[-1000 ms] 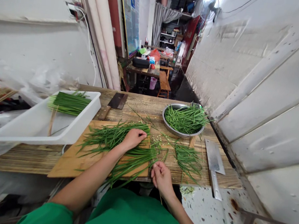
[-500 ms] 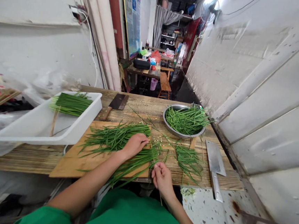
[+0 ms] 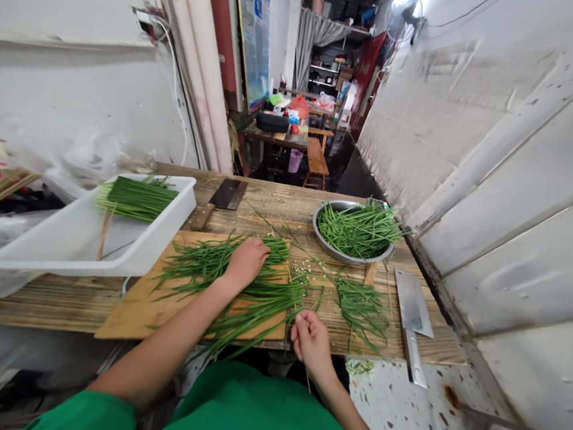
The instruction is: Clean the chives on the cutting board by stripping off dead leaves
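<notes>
Head camera, looking forward and down at a wooden bench [image 3: 285, 200]. A person in a green top works with both bare hands over a cutting board [image 3: 130, 312] set towards the left.

Long green stalks, apparently chives, lie on the board in two groups. The far pile [image 3: 202, 261] runs mostly left to right, its straighter ends at the right edge of the board. The near bunch [image 3: 259, 303] slants from lower left up to the right, its loose tips hanging over the front edge of the bench.

The left hand [image 3: 248, 263] rests palm down over the far pile, its fingers reaching right, towards the straighter ends; it is the nearer hand to that pile. Its grip is curled, but the fingertips are hidden, so whether it holds any stalks cannot be told.

The right hand [image 3: 311, 341] is just beyond the right end of the near bunch, which lies up and to the left of its grip. Thumb and forefinger are pinched together on what seems a thin pale stick [image 3: 308, 383], whose end shows below the hand.

To the right lie a small loose bunch [image 3: 358, 308] and a cleaver [image 3: 412, 303]; behind them stands a metal bowl [image 3: 331, 251] heaped with greens.
</notes>
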Action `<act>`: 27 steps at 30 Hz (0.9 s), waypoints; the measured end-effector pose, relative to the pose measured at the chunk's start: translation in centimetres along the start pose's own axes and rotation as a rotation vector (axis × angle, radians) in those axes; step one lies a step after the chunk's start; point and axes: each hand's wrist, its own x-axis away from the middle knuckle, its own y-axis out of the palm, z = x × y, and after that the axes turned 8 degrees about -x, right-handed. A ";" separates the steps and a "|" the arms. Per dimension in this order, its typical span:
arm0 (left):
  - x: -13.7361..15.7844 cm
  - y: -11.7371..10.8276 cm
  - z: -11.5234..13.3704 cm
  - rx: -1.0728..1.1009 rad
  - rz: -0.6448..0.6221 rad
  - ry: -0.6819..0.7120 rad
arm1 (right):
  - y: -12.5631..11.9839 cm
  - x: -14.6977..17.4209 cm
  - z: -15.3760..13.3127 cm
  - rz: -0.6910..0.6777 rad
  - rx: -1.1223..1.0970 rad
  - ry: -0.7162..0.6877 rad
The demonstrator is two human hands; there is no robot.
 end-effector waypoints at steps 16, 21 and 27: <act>-0.1 -0.5 0.2 -0.053 -0.008 0.085 | -0.1 0.1 -0.2 -0.002 0.004 0.007; -0.2 -0.4 0.6 0.040 0.010 0.089 | -0.1 0.1 -0.1 -0.011 -0.006 0.008; -0.2 -0.2 0.8 0.167 -0.021 0.069 | -0.1 0.0 -0.1 -0.018 -0.023 0.013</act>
